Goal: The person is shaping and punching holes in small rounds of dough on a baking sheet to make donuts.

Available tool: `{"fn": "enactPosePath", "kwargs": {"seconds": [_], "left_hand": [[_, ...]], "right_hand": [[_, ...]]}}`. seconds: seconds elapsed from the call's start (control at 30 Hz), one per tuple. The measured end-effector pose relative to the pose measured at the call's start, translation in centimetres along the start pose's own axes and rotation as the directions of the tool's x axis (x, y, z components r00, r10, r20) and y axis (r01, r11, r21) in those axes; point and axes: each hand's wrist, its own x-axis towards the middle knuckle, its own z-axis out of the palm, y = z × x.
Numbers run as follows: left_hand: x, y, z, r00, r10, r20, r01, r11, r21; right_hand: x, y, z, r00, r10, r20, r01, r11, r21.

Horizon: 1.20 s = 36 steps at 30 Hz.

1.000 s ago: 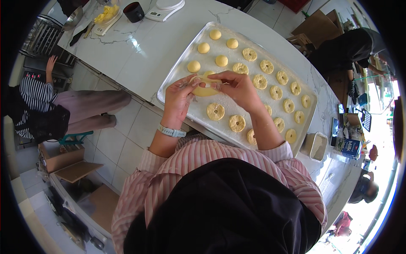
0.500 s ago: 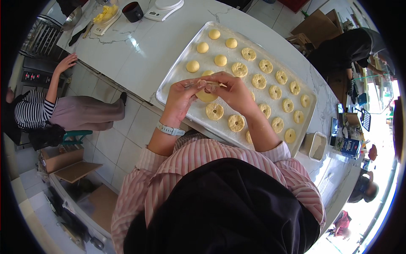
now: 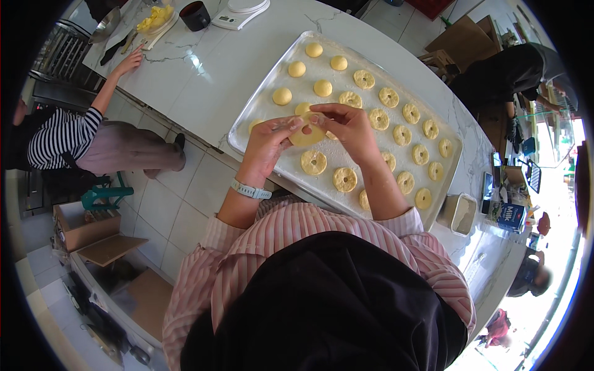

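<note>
Between my two hands, above the tray, is a flat ring of dough [image 3: 304, 136] with a hole through it. My left hand [image 3: 270, 137] grips its left edge between thumb and fingers. From the right, my right hand [image 3: 346, 128] pinches the upper right of the same ring. Below them lies a large metal baking tray [image 3: 260, 99]. Several smooth dough balls [image 3: 322, 88] sit on its left part. Several flattened dough rings [image 3: 379, 119] with small holes fill the middle and right, one dough ring [image 3: 314, 162] just under my hands.
On the white marble counter [image 3: 210, 80] stand a white kitchen scale [image 3: 240, 15], a dark cup [image 3: 195, 16] and yellow chunks [image 3: 154, 20] on another scale. A rectangular container [image 3: 459, 214] is right of the tray. Another person [image 3: 68, 139] reaches toward the counter at left.
The dough ring now faces up more flatly, its hole plainly visible, as my right fingers shifted slightly. At the left, the other person has leaned in, their hand moving toward the yellow chunks.
</note>
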Motion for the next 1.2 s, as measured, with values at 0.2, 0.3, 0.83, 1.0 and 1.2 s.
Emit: {"fn": "enactPosePath", "kwargs": {"seconds": [0.2,0.3,0.83,1.0,1.2], "left_hand": [[-0.01,-0.16,-0.08,0.995,0.051,-0.091,-0.048,0.998,0.03],[0.08,-0.26,-0.06,1.0,-0.022,-0.01,0.022,0.999,0.029],[0.33,-0.26,0.0,0.996,-0.005,-0.085,0.006,1.0,0.009],[0.22,0.07,0.29,0.997,-0.024,-0.077,0.027,0.999,0.047],[0.35,-0.06,0.39,0.998,-0.062,0.032,0.061,0.998,0.022]], "right_hand": [[-0.04,0.73,0.15,1.0,-0.013,-0.003,0.013,0.998,0.054],[-0.11,0.63,0.03,1.0,-0.013,-0.007,0.013,1.0,-0.021],[-0.02,0.12,-0.31,1.0,0.018,-0.007,-0.018,1.0,-0.005],[-0.13,0.15,-0.31,0.999,-0.032,0.039,0.034,0.998,-0.057],[0.08,0.19,-0.65,0.999,0.033,-0.011,-0.033,0.999,-0.01]]}}
